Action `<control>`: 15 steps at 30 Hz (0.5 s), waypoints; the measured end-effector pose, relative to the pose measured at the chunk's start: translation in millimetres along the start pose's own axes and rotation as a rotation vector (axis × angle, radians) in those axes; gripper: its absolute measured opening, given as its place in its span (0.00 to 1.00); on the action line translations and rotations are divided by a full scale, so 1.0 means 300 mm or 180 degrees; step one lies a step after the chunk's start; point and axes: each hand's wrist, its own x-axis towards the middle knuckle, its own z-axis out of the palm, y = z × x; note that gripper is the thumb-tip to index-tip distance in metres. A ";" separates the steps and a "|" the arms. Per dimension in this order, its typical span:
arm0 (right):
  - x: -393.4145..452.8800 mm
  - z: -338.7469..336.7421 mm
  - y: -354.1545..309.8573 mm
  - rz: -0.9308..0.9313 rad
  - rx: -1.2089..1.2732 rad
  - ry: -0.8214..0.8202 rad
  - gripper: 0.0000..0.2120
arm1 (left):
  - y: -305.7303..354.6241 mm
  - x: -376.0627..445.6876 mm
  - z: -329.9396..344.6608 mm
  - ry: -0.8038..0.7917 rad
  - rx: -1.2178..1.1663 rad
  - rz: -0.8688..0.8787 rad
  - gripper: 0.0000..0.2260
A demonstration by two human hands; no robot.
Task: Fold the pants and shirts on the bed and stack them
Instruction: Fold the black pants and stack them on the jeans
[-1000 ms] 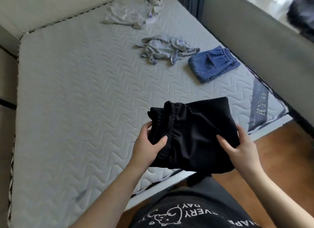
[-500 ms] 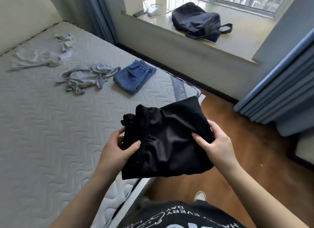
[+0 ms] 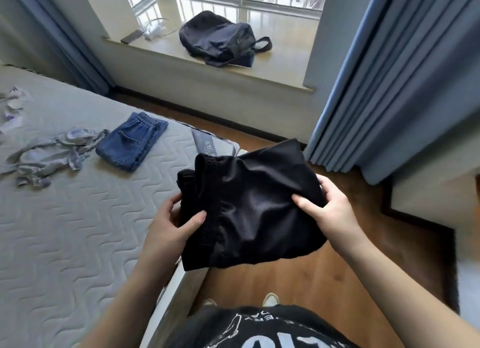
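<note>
Folded black pants (image 3: 249, 212) are held in the air by both hands, off the near corner of the bed (image 3: 65, 230), partly over the mattress edge and partly over the wooden floor (image 3: 324, 282).

Left hand (image 3: 168, 230): the elastic waistband end is pinched, thumb on top of the fabric, fingers curled underneath.

Right hand (image 3: 332, 212): the opposite end is gripped, thumb pressed on top, fingers wrapped around the edge.

The pants are kept roughly flat, waistband toward the bed, with some creasing across the middle.

On the bed, further in from the held pants:
- Folded blue jeans (image 3: 132, 141) are laid flat near the mattress's far corner, waistband away from the person.
- A crumpled grey shirt (image 3: 52, 155) is found just beside the jeans, on the side away from the bed edge; one sleeve is touching or nearly touching them, cannot tell which.
- A second light garment (image 3: 13, 103), unfolded, is cut off at the picture's left edge, further up the bed than the grey shirt.

Beyond the bed, a dark bag (image 3: 220, 43) is seen on the window ledge (image 3: 272, 69). Blue curtains (image 3: 389, 75) are hung on the side of the ledge away from the bed.
</note>
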 end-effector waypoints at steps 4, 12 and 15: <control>0.070 -0.063 0.018 0.0045 0.0015 0.0073 0.24 | 0.030 0.073 0.063 -0.0067 -0.0040 -0.0082 0.26; 0.313 -0.079 0.046 0.0137 -0.0098 0.0314 0.22 | 0.065 0.370 0.151 -0.0382 -0.0044 -0.0176 0.22; 0.433 -0.082 0.034 0.0150 -0.0122 0.0431 0.20 | 0.122 0.526 0.172 -0.0572 -0.0189 -0.0254 0.26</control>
